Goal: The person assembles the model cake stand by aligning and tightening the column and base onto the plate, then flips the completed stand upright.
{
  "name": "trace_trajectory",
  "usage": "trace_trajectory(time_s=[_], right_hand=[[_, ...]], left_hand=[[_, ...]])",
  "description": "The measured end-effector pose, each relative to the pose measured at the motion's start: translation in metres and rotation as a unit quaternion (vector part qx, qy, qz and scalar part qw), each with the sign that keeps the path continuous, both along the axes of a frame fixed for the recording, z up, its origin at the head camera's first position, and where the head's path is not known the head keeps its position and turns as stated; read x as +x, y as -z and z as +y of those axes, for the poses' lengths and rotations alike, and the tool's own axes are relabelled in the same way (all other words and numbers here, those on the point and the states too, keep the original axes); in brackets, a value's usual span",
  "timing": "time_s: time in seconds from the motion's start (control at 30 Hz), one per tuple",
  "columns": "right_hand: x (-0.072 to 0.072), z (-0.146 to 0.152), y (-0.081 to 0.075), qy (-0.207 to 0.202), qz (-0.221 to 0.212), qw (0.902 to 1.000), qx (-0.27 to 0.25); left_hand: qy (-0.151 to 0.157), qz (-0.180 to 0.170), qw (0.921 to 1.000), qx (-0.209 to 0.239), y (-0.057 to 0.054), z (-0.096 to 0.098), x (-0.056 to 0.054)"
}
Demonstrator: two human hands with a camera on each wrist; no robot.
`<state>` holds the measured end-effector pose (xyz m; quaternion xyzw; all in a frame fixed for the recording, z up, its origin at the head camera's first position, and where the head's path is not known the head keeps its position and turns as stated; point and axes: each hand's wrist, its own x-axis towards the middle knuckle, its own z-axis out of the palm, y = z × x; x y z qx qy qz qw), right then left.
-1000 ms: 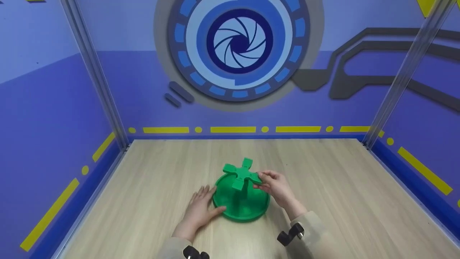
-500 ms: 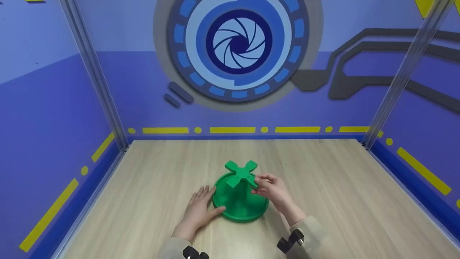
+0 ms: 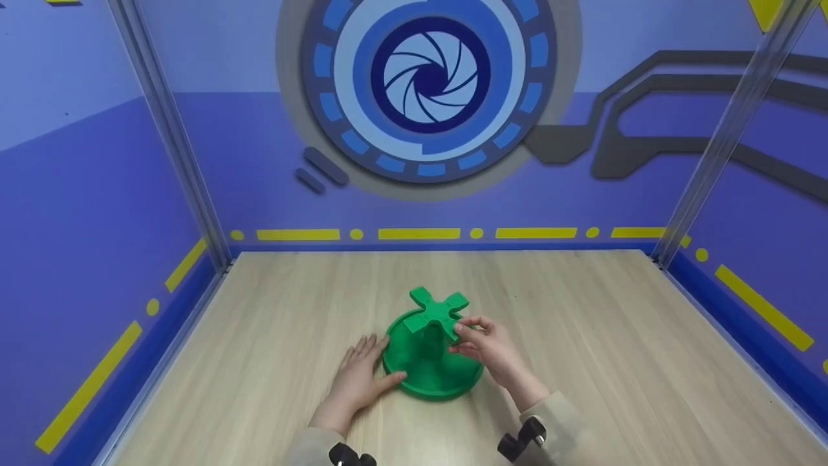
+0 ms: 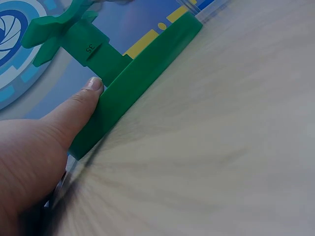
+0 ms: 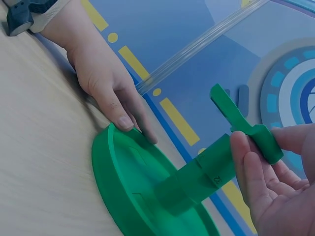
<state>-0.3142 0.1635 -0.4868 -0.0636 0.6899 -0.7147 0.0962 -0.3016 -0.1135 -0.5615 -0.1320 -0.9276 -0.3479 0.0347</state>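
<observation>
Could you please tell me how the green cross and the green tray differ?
The cross has four arms, while the tray is round with a raised rim. The cross tops the post, whereas the tray rests on the table. The right grip pinches the cross; the left grip touches the tray. Both are green.

L wrist cam: cross-piece [image 4: 47, 30] cut off at top; L fingers [image 3: 379, 348] mostly hidden, prob. behind dish [image 4: 138, 87].

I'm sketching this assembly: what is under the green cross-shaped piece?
Under the green cross-shaped piece stands a green post, rising from the round green tray. The piece hides the post's top end.
</observation>
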Motion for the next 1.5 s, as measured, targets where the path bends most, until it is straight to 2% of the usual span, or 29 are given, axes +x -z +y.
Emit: trace_trajectory(time_s=[0.1, 0.2, 0.3, 0.37, 0.43, 0.53, 0.63, 0.77, 0.9, 1.17, 1.5], right_hand=[[-0.002, 0.003, -0.001, 0.017, 0.001, 0.9996, 0.021], [-0.006, 0.005, -0.004, 0.063, 0.004, 0.997, 0.044], [-0.015, 0.006, -0.005, 0.106, 0.017, 0.9921, 0.064], [-0.022, 0.009, -0.005, 0.111, 0.038, 0.9903, 0.074], [-0.031, 0.013, -0.004, 0.091, 0.063, 0.9908, 0.078], [-0.043, 0.018, -0.002, 0.038, 0.104, 0.9907, 0.08], [-0.052, 0.023, -0.001, -0.023, 0.139, 0.9859, 0.091], [-0.059, 0.026, 0.0, -0.071, 0.158, 0.9787, 0.11], [-0.061, 0.026, 0.002, -0.079, 0.158, 0.9787, 0.104], [-0.057, 0.033, 0.004, -0.06, 0.158, 0.9805, 0.1], [-0.049, 0.045, 0.001, -0.083, 0.158, 0.9755, 0.128]], left_hand=[[-0.001, -0.002, 1.0, -0.001, 0.001, 0.0, 0.0], [-0.002, -0.005, 1.0, -0.003, 0.002, 0.0, -0.001], [-0.003, -0.004, 1.0, -0.004, 0.001, 0.0, -0.001], [-0.003, -0.003, 1.0, -0.005, 0.001, 0.0, -0.002], [-0.003, -0.002, 1.0, -0.004, 0.002, 0.0, -0.002], [-0.002, -0.001, 1.0, -0.003, 0.002, 0.0, -0.002], [-0.002, -0.001, 1.0, -0.004, 0.002, 0.0, -0.002], [0.0, 0.001, 1.0, -0.006, 0.002, 0.0, -0.002], [0.0, -0.003, 1.0, -0.005, 0.003, 0.0, -0.002], [0.0, -0.003, 1.0, 0.0, 0.001, 0.0, -0.001], [-0.003, -0.007, 1.0, -0.003, -0.001, 0.0, 0.0]])
